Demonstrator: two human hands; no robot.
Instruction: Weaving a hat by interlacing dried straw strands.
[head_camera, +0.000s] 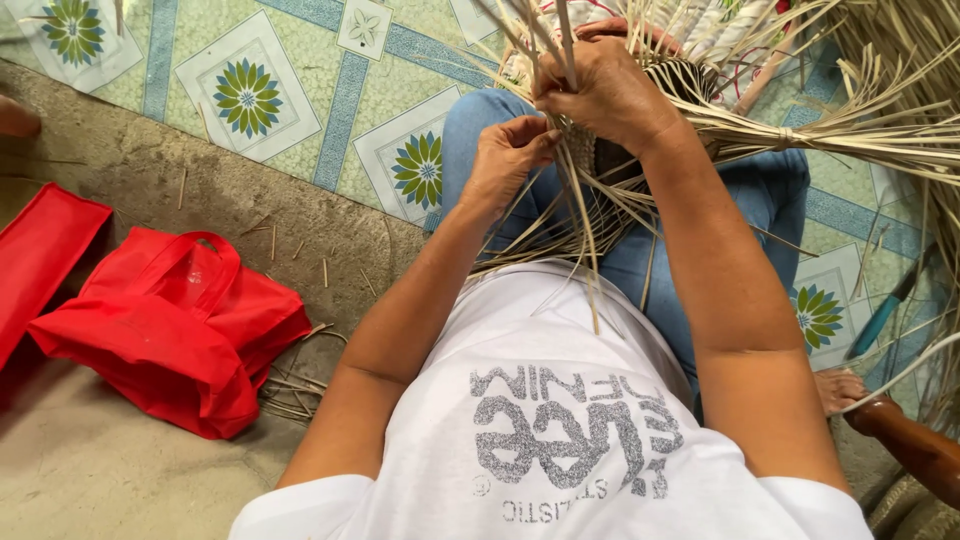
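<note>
I sit on the floor with a half-woven piece of pale straw (600, 160) on my lap, over blue jeans. My right hand (605, 95) grips a bunch of upright straw strips above the woven part. Just below and to the left, my left hand (508, 155) pinches a single thin strip at the weave's edge. Long loose strips (880, 130) fan out to the right and down over my knees. The woven core is mostly hidden behind my hands.
A red cloth bag (175, 325) and a flat red piece (40, 260) lie on the concrete at left. The floor mat (300, 90) has a blue and green flower pattern. Another person's hand (850, 390) shows at lower right, near a blue-handled tool (885, 305).
</note>
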